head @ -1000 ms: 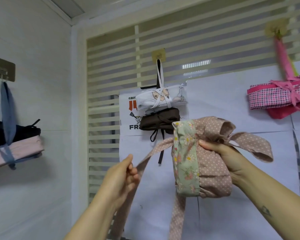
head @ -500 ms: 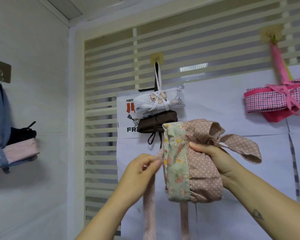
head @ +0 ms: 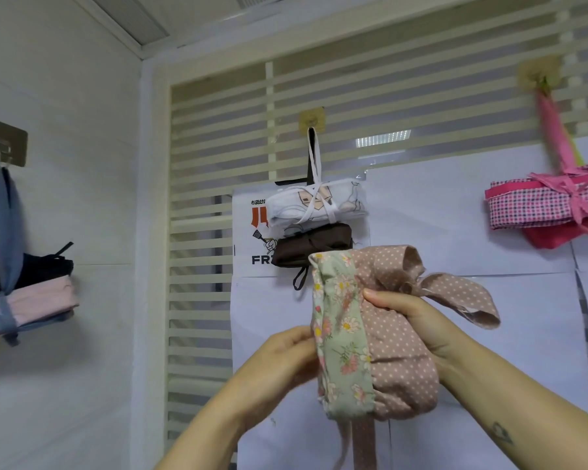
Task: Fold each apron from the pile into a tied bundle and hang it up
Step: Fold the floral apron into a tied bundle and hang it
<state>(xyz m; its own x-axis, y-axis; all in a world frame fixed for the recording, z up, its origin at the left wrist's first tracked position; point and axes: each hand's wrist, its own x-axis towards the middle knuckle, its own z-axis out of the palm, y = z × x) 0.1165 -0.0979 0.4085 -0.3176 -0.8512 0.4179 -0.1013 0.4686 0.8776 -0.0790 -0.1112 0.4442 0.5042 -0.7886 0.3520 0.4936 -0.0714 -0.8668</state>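
One rolled pink polka-dot apron bundle with green floral band [head: 399,354], upright between hands: grips its top in right hand [head: 418,317], pinches floral edge with left hand [head: 282,354]. Sits below tan wall hook [head: 312,118], right hand nearer.

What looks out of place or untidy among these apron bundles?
Nothing damaged. Only the polka-dot bundle, gripped by the right hand and pinched by the left hand, looks unfinished: loose straps dangle below it, while the hung white bundle is tied.
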